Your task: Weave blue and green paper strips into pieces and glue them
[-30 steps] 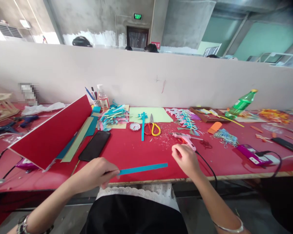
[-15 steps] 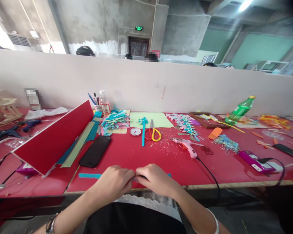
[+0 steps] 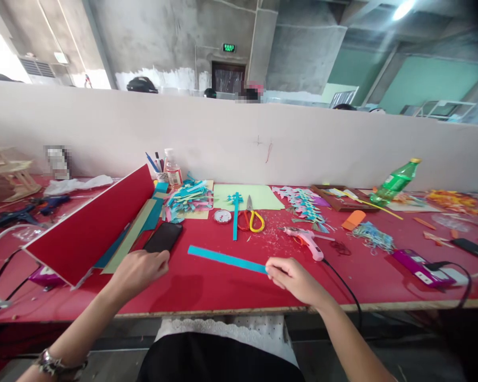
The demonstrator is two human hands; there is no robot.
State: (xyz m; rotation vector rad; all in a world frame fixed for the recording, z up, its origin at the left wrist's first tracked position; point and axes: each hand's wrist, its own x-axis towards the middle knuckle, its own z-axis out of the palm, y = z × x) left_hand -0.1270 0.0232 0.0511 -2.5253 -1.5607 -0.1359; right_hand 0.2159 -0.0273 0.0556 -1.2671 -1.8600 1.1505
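Note:
My right hand (image 3: 289, 276) pinches one end of a blue paper strip (image 3: 227, 259) between thumb and fingers. The strip stretches leftward above the red tabletop, and its far end is free. My left hand (image 3: 145, 270) is closed in front of the black phone (image 3: 165, 236), apart from the strip. Whatever its curled fingers may hold is hidden. Beyond the strip lie scissors (image 3: 255, 220) with red and yellow handles and another blue strip (image 3: 235, 223), upright in view. A pink glue gun (image 3: 307, 241) rests to the right.
A red board (image 3: 95, 228) stands at left beside long paper strips. Cut paper pieces (image 3: 189, 199) are heaped near a clear bottle (image 3: 173, 170). A green bottle (image 3: 396, 183), a purple power strip (image 3: 420, 268) and the glue gun's cable (image 3: 346, 286) occupy the right side.
My hands were together at the table's front edge over the blue strip. They have parted left and right, and the strip is now lifted, held only at its right end.

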